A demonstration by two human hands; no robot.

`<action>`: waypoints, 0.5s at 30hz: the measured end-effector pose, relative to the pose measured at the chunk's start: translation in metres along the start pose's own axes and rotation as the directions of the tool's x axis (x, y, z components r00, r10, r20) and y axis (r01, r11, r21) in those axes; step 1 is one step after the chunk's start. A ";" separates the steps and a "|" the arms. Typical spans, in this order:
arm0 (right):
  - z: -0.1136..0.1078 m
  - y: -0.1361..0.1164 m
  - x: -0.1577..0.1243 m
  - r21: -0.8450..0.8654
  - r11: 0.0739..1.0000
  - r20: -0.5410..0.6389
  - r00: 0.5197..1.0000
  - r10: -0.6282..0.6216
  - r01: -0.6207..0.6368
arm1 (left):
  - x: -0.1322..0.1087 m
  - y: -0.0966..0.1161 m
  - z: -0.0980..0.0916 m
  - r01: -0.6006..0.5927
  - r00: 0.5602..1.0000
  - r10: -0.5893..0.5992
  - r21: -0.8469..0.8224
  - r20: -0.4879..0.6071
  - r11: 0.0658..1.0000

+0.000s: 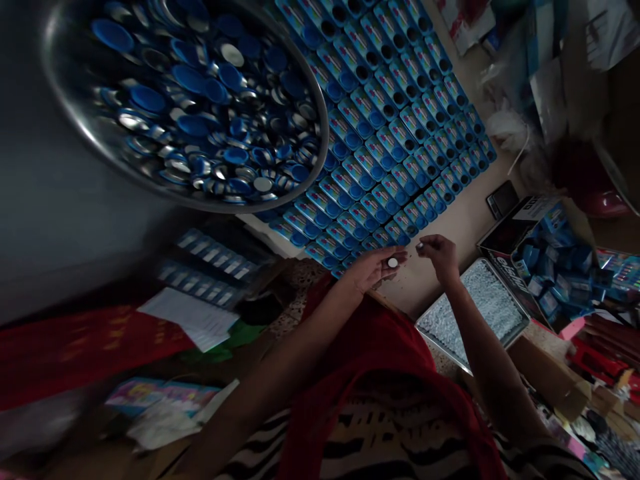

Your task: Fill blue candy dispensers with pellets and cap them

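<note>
My left hand is held palm up near the table's front edge and carries a small round white disc at its fingers. My right hand, just to its right, pinches a small pale piece whose kind is too small to make out. Beyond both hands lie rows of small blue printed packs. Some packs have a blue round at one end, while others show a dark round spot there. Upper left, a large metal bowl holds many blue and silver round caps.
A metal tray full of small pale pieces stands beside my right forearm. Right of it is a black carton with blue boxes inside. A phone-like dark object lies on the table. Papers and blue-white packs are at left.
</note>
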State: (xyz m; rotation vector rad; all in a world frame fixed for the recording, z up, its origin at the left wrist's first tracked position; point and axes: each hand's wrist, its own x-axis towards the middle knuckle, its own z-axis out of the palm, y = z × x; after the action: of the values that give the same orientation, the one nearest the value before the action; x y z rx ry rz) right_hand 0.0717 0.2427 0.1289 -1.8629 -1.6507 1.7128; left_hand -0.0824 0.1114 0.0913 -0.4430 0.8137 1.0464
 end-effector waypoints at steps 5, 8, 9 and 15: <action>0.012 -0.020 0.024 -0.596 0.777 -0.041 0.958 -0.283 0.203 | -0.008 0.027 -0.003 -0.069 0.997 0.068 -0.044 -0.035 0.997; 0.021 -0.029 0.029 -0.680 0.696 -0.011 0.946 -0.325 0.231 | -0.007 0.040 -0.002 -0.110 0.993 0.107 -0.059 -0.050 0.992; 0.022 -0.030 0.028 -0.660 0.717 -0.013 0.951 -0.308 0.223 | -0.004 0.041 0.000 -0.113 0.993 0.110 -0.062 -0.044 0.992; 0.022 -0.025 0.012 -0.504 0.825 -0.029 0.950 -0.311 0.255 | 0.020 0.029 0.028 -0.133 0.991 0.133 -0.017 -0.016 0.991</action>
State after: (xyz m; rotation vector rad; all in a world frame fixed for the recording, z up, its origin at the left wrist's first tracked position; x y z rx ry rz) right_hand 0.0368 0.2498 0.1308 -1.7207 -2.3443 1.1132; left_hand -0.0926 0.1544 0.0952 -0.4169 0.8570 1.1763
